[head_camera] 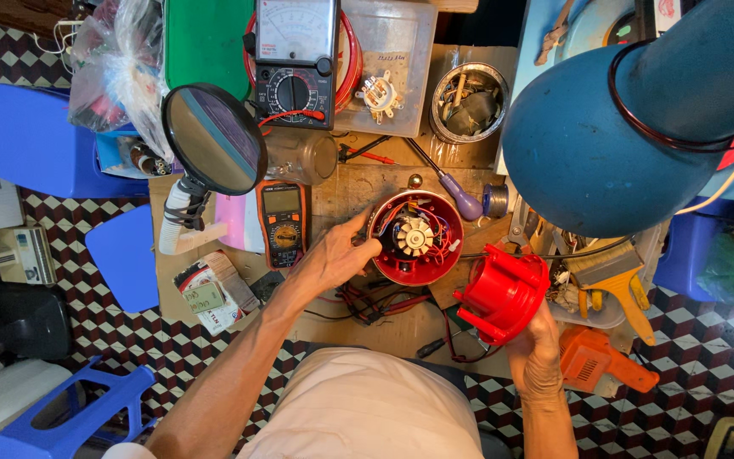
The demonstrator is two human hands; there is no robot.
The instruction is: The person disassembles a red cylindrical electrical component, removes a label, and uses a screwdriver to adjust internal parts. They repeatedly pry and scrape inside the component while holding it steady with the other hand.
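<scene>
My left hand (333, 259) fingers pinch the near-left rim of the open red motor housing (415, 237); right hand (535, 353) grips the red cover (503, 293), just right of it.

A crowded workbench leaves little passage: the round magnifier (214, 138) and orange multimeter (283, 223) hem the left approach to the red motor housing (416, 237), a large blue lamp shade (592, 153) overhangs the right, and tangled wires (375, 302) clutter the near edge.
</scene>
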